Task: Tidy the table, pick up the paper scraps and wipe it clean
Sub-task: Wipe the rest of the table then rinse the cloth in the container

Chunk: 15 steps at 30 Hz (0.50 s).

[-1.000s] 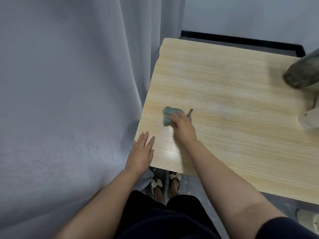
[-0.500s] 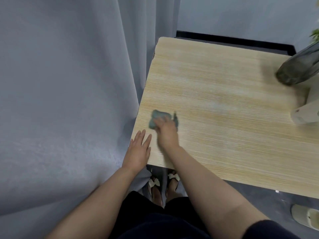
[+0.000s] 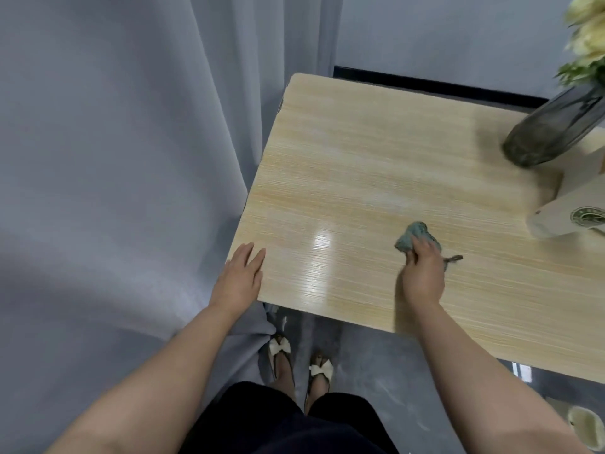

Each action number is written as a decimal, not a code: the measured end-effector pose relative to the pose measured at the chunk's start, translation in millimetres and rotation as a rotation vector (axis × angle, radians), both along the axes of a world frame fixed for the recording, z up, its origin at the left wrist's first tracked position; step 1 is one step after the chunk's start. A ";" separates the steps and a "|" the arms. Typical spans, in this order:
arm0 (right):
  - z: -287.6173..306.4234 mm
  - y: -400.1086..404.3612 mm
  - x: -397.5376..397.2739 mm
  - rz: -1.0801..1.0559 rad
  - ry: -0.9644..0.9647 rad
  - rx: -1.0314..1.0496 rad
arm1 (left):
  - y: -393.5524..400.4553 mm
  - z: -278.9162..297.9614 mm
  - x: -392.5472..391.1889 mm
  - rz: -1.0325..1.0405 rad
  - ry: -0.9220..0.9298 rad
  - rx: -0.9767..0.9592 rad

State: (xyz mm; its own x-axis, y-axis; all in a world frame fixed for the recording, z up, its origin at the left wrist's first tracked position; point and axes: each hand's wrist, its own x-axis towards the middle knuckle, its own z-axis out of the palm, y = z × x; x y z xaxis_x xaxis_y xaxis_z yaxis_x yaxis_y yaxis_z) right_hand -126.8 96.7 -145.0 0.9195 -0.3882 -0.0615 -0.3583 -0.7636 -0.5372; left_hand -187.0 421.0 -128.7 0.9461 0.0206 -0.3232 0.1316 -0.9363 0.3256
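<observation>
Crumpled grey-green cleaning cloth on the light wood-grain tabletop, toward its near edge, gripped by the curled fingers of the right hand. Left hand flat, fingers straight, on the near left corner. Dark glass vase and white paper cup at far right; grey curtain left.

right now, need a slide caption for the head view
Right hand wipes the wooden table with a teal cloth; left hand rests flat on its corner.
</observation>
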 end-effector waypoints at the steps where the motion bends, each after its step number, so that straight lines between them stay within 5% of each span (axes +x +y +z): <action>1: -1.1 4.9 0.3 -0.027 -0.011 -0.019 | -1.1 -1.2 -3.2 0.008 -0.001 -0.006; 4: -2.8 46.1 0.2 0.003 -0.001 -0.070 | 0.2 -7.1 -16.8 0.010 0.000 -0.052; 9: 16.7 154.4 -6.9 0.408 0.083 0.041 | 13.6 -11.0 -34.9 -0.006 0.004 -0.086; 13: 11.4 210.3 -23.0 0.950 0.116 0.017 | 17.6 -11.2 -42.2 -0.017 -0.016 -0.098; 15: 2.6 192.1 -17.6 0.951 0.120 0.035 | 17.5 -10.2 -45.3 -0.024 -0.003 -0.089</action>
State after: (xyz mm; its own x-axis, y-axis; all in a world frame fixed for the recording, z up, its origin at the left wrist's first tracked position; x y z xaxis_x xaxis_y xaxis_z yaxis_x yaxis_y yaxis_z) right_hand -144.4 288.9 -142.3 0.8354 0.5216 -0.1733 0.3492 -0.7472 -0.5655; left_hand -232.2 438.5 -139.0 0.9471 -0.0305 -0.3195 0.1084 -0.9066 0.4078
